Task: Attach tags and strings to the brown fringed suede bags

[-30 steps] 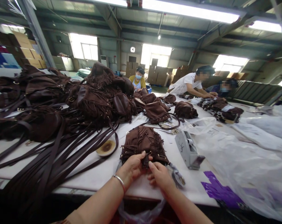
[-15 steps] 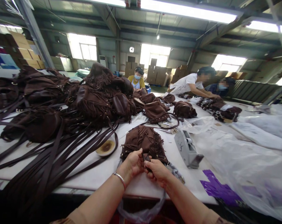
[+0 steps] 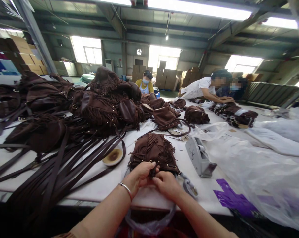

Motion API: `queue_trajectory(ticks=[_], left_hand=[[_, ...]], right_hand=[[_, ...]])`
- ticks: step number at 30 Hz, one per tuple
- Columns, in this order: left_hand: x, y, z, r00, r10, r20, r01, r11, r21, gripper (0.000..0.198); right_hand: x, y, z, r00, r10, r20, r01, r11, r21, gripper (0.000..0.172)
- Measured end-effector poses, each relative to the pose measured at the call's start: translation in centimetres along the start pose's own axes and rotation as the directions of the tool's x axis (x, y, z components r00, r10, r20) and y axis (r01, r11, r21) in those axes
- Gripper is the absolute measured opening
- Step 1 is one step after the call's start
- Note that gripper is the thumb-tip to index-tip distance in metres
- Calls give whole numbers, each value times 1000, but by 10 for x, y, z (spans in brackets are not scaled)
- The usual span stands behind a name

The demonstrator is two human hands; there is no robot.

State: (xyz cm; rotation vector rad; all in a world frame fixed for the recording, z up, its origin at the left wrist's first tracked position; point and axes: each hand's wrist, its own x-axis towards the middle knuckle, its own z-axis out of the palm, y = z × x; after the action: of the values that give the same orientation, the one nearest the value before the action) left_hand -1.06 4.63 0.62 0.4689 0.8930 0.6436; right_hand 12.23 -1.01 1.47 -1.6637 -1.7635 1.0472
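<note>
A brown fringed bag [image 3: 149,145] lies on the table in front of me, with metal eyelets along its near edge. My left hand [image 3: 142,173] is closed at that edge, fingers pinched on a small dark brown drawstring piece [image 3: 153,171]. Close beside it, my right hand [image 3: 165,184] has its fingers curled in against the same piece; its fingertips are partly hidden. A strap wrapped in pale plastic [image 3: 189,185] sticks out at the bag's right. More clear plastic [image 3: 151,224] hangs below the table edge.
Piled brown bags [image 3: 102,102] and long straps [image 3: 72,168] cover the left side. A dish of brownish liquid [image 3: 113,156] sits left of my bag, a grey tape dispenser [image 3: 200,158] right. Clear plastic sheeting [image 3: 263,178] and purple tape [image 3: 235,197] lie at right. Co-workers [image 3: 204,87] stand across the table.
My hands have shifted slightly, and the right hand has turned so its back faces up. The dark piece between the fingers sits lower behind them. The wrapped strap at right shows more.
</note>
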Motion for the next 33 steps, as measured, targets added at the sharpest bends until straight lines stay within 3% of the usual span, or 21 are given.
queue_trajectory(ticks=[2,5,8,12,15,18,19,21,23,25,28,33], left_hand=[[1,2,0,999,-41,24,41,999,0,25],[1,4,1,993,-96,71,97,995,-12,35],[-2,5,3,991,-122,48,123,992,-28,31],[-3,4,1,992,-124,28,125,991,-47,29],[-1,3,-3,987,-129,94,138,985,-103,30],[1,0,-3,988,-120,95,131,984,-122,30],[1,-1,-2,990,-112,81,121,986,-112,30],[1,-4,1,994,-92,65,98,991,-93,29],[0,-6,4,995,-71,73,78,992,-95,28],[0,-8,6,994,-62,92,70,993,-92,29],[0,-9,9,997,-30,67,35,997,-74,28],[3,-12,16,992,72,-103,-72,997,4,26]], right_hand=[[0,-1,-18,955,-253,-154,205,940,-271,23],[5,1,-42,888,-445,-120,318,781,-538,22],[10,5,-54,905,-409,-120,228,702,-675,22],[3,8,-49,893,-394,-216,168,738,-654,27],[-8,4,-30,884,-367,-290,199,857,-475,24],[-13,0,-5,984,-16,-175,17,1000,2,32],[-12,-1,2,989,123,-77,-106,975,195,34],[-7,-4,12,942,315,116,-327,789,521,35],[0,-8,16,895,389,219,-417,554,721,31],[6,-11,16,877,395,273,-434,411,801,26],[10,-11,17,890,349,295,-424,388,819,26],[6,-5,23,896,309,318,-432,440,787,30]])
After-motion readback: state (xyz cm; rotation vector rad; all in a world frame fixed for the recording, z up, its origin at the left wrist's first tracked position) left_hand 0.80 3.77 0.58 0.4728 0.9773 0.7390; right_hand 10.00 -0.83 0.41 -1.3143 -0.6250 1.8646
